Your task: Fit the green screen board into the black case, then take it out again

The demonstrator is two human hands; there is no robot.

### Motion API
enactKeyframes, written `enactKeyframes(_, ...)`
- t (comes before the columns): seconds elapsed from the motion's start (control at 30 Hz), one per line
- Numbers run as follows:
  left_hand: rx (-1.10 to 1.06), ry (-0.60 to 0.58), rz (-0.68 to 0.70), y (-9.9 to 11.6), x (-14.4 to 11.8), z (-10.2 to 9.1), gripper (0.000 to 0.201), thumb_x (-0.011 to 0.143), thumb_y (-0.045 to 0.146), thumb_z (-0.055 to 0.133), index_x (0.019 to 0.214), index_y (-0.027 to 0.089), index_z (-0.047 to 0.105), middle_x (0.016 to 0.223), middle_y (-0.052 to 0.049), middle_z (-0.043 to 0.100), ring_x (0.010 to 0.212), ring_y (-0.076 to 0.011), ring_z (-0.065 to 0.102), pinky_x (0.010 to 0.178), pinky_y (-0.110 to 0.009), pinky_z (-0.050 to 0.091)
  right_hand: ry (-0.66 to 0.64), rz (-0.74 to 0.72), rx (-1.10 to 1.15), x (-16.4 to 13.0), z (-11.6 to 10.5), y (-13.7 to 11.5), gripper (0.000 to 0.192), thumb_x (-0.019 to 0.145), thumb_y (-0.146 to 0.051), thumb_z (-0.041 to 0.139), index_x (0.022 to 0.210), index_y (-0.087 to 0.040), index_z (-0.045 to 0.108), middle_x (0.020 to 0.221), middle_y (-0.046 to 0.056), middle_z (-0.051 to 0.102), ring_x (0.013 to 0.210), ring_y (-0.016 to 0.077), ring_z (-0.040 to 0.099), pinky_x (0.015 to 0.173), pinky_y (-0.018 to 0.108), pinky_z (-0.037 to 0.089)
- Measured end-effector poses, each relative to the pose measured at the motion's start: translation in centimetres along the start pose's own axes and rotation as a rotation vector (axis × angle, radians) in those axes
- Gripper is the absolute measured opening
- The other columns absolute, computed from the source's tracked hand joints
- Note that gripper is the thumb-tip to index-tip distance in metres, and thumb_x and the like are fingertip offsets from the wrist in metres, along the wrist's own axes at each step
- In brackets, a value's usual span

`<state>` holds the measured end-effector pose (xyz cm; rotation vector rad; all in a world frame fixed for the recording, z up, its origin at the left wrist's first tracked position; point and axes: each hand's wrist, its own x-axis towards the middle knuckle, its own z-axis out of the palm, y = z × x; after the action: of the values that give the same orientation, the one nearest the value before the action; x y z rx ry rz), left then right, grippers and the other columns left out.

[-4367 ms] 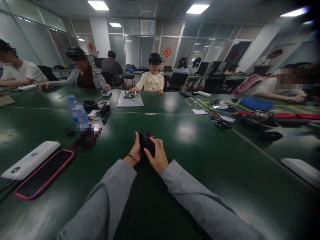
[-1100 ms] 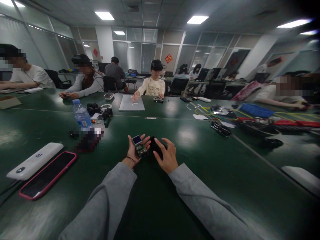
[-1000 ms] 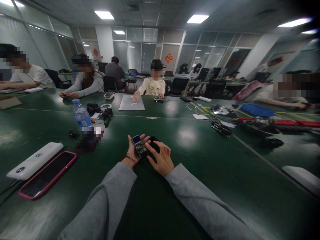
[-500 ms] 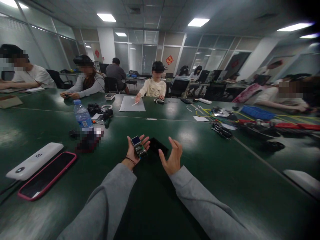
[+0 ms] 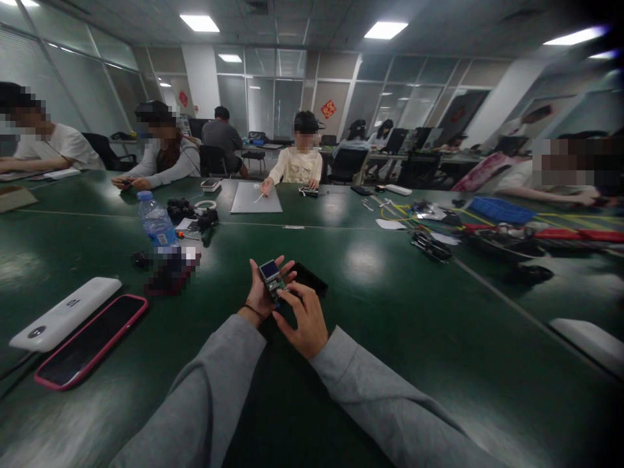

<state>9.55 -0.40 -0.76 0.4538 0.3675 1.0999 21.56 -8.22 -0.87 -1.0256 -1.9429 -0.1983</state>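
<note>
Left hand (image 5: 260, 296) palm up, fingers spread, circuit board (image 5: 272, 277) resting on it. Right hand (image 5: 305, 320) at board's lower end, fingers bent; can't tell if pinching. Risk: board could slip off if palm tilts.

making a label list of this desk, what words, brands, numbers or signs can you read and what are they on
"01", or "10" from the other end: on the white oblong device.
Red diamond sign, back wall: gold marking, too blurred to read.
Bottle: its blue label is too small to read.
Circuit board on the left hand: any print is too small to read.
No brand is legible.
</note>
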Motion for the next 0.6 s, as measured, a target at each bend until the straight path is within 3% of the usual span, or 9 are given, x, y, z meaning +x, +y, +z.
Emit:
enactKeyframes(0.13, -0.043, 0.008, 0.023, 0.3, 0.0, -0.2, 0.068, 0.078, 0.07, 0.03, 0.119, 0.021, 0.054, 0.121, -0.009, 0.057, 0.091, -0.0205, 0.062, 0.081, -0.036, 0.049, -0.047, -0.165, -0.044, -0.2, 0.1, -0.9, 0.025, 0.083, -0.025, 0.054, 0.108, -0.021, 0.057, 0.116, 0.006, 0.053, 0.109, 0.0183, 0.046, 0.09, 0.034, 0.04)
enactKeyframes(0.27, -0.056, 0.014, 0.025, 0.7, -0.1, -0.1, 0.067, 0.079, 0.069, 0.032, 0.12, 0.021, 0.053, 0.122, -0.009, 0.057, 0.093, -0.0206, 0.062, 0.08, -0.036, 0.05, -0.143, -0.361, -0.099, -0.1, 0.6, -1.7, 0.027, 0.087, -0.019, 0.047, 0.112, -0.023, 0.056, 0.119, 0.001, 0.055, 0.115, 0.0137, 0.045, 0.095, 0.03, 0.037)
enactKeyframes(0.47, -0.062, -0.018, 0.0, 1.3, -1.4, 1.6, 0.071, 0.078, 0.07, 0.029, 0.122, 0.018, 0.051, 0.127, -0.011, 0.053, 0.105, -0.0237, 0.057, 0.087, -0.038, 0.047, -0.165, -0.238, -0.207, 1.0, 0.5, -0.3, 0.041, 0.088, -0.019, 0.043, 0.129, -0.02, 0.046, 0.136, 0.003, 0.042, 0.128, 0.0161, 0.034, 0.107, 0.033, 0.031)
enactKeyframes(0.6, -0.033, -0.035, -0.09, 1.7, -2.4, 3.2, 0.077, 0.077, 0.072, 0.027, 0.119, 0.015, 0.055, 0.121, -0.013, 0.057, 0.113, -0.0264, 0.052, 0.093, -0.039, 0.042, -0.153, -0.165, -0.136, 1.7, -0.1, 1.5, 0.047, 0.089, -0.025, 0.043, 0.136, -0.019, 0.038, 0.14, 0.005, 0.036, 0.133, 0.0198, 0.026, 0.108, 0.039, 0.031)
